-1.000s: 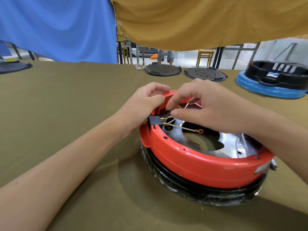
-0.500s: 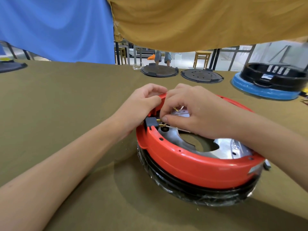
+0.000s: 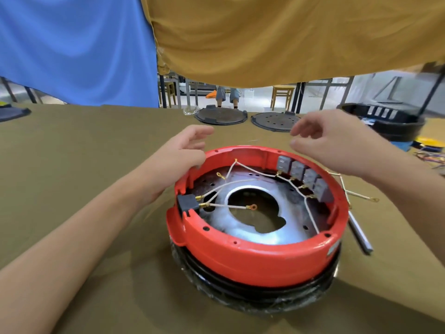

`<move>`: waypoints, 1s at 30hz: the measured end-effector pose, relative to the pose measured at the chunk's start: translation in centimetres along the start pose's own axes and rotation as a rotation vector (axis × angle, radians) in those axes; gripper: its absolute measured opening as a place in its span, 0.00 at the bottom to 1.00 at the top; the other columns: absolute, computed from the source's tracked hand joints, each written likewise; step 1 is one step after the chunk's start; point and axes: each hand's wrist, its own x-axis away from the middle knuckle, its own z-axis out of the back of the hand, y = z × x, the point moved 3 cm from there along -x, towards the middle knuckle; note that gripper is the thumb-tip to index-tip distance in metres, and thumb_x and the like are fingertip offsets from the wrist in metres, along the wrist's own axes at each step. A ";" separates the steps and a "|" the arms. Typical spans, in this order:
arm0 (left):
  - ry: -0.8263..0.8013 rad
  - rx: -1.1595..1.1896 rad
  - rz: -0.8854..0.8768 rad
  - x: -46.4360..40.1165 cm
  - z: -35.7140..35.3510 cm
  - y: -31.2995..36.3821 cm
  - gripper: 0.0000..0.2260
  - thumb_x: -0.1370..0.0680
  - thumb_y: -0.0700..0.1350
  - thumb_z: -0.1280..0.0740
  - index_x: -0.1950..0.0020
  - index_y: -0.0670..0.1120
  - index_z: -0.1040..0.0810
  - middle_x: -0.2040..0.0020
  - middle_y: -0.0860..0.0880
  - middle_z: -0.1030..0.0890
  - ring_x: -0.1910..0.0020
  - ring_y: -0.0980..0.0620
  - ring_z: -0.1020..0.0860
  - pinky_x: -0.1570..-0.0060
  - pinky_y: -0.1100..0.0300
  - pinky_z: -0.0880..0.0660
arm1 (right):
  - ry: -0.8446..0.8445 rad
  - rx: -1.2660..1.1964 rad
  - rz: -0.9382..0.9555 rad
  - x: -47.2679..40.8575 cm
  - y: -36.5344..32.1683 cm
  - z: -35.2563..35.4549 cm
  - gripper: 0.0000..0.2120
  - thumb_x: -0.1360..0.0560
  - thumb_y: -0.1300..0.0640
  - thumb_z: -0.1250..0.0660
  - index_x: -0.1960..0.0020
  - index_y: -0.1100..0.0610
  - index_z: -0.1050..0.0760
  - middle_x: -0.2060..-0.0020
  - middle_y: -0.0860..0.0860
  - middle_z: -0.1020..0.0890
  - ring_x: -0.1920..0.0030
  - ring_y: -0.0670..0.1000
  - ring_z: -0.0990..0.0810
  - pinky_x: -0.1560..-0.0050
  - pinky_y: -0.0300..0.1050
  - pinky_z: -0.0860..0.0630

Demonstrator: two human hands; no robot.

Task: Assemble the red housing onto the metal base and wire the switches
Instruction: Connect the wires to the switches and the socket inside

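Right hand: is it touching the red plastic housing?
Apart. The head view shows the right hand open above the red plastic housing, table visible between them.

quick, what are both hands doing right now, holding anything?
Left hand: open, fingers relaxed, at the red housing rim, holding nothing.
Right hand: open, loosely curled above the housing, holding nothing.

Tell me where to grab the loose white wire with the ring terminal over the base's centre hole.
Pinch the white wire just behind its ring terminal, coming from above. That end lies free over the metal base opening; its other end is plugged into the black switch.
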 end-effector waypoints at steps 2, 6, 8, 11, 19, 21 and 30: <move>-0.078 0.019 0.010 0.0 -0.3 -0.1 0.26 0.26 0.32 0.40 0.33 0.55 0.26 0.34 0.56 0.24 0.37 0.60 0.25 0.38 0.61 0.27 | -0.107 0.111 -0.087 0.1 0.6 -0.7 0.12 0.26 0.50 0.33 0.43 0.51 0.26 0.47 0.51 0.25 0.53 0.51 0.22 0.54 0.46 0.27; -0.089 0.013 0.033 0.0 0.0 0.0 0.22 0.29 0.34 0.38 0.41 0.52 0.21 0.44 0.54 0.17 0.50 0.51 0.17 0.52 0.59 0.22 | -0.200 0.104 -0.078 0.2 0.5 -2.0 0.08 0.25 0.53 0.35 0.46 0.50 0.27 0.53 0.47 0.22 0.56 0.45 0.23 0.62 0.41 0.28; -0.082 -0.025 0.057 -0.1 0.6 0.1 0.22 0.35 0.40 0.38 0.43 0.54 0.20 0.48 0.52 0.17 0.54 0.48 0.18 0.52 0.52 0.23 | -0.164 -0.004 -0.026 0.1 0.2 -2.3 0.05 0.24 0.56 0.33 0.49 0.49 0.24 0.55 0.44 0.20 0.56 0.42 0.23 0.61 0.38 0.28; -0.077 -0.028 0.095 -0.1 1.1 -0.1 0.13 0.30 0.45 0.34 0.46 0.53 0.21 0.60 0.50 0.22 0.64 0.55 0.24 0.57 0.56 0.29 | -0.144 -0.160 0.065 -0.1 -0.3 -3.0 0.04 0.24 0.55 0.30 0.50 0.49 0.22 0.54 0.43 0.18 0.53 0.42 0.20 0.51 0.41 0.23; -0.208 0.053 0.097 -0.4 0.4 -0.9 0.16 0.21 0.41 0.34 0.39 0.58 0.20 0.39 0.54 0.19 0.46 0.52 0.17 0.44 0.55 0.23 | -0.318 -0.177 -0.108 -0.2 1.2 -2.0 0.07 0.27 0.54 0.33 0.50 0.46 0.22 0.60 0.44 0.16 0.56 0.49 0.16 0.54 0.50 0.19; -0.211 0.034 0.088 -0.4 0.6 -0.9 0.18 0.29 0.41 0.34 0.43 0.58 0.18 0.44 0.52 0.17 0.52 0.48 0.16 0.50 0.53 0.21 | -0.323 -0.172 -0.072 0.0 0.8 -2.4 0.06 0.26 0.53 0.31 0.49 0.46 0.21 0.58 0.44 0.16 0.56 0.48 0.16 0.54 0.48 0.19; -0.227 0.200 0.127 -0.8 0.9 -1.7 0.25 0.35 0.40 0.35 0.41 0.57 0.19 0.38 0.52 0.19 0.42 0.48 0.19 0.38 0.48 0.26 | -0.096 -0.641 -0.232 -1.4 3.3 -2.1 0.07 0.20 0.57 0.36 0.48 0.54 0.19 0.53 0.52 0.15 0.54 0.50 0.15 0.55 0.43 0.18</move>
